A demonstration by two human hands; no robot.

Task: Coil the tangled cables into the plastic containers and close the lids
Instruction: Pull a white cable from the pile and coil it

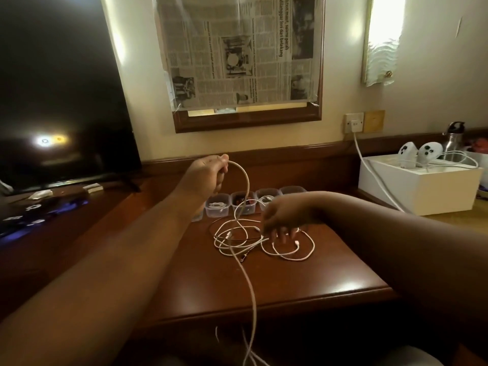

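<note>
Dark TV screen (60, 96) off to the left, newspaper (237, 51) taped over a wood-framed mirror on the wall, wall socket (353, 122) with a white lead plugged in, white box (420, 186) at right with two white controllers (420, 151) on top, steel bottle (453, 140) behind, glossy wooden worktop (303, 281)

You're in a dim, warm-lit room; a wall lamp (383, 35) at upper right burns out to white. The dark TV (60, 88) mirrors two bright spots, the table (330, 276) shows soft glare, your near forearms are in shadow, and straight lines bow towards the edges
</note>
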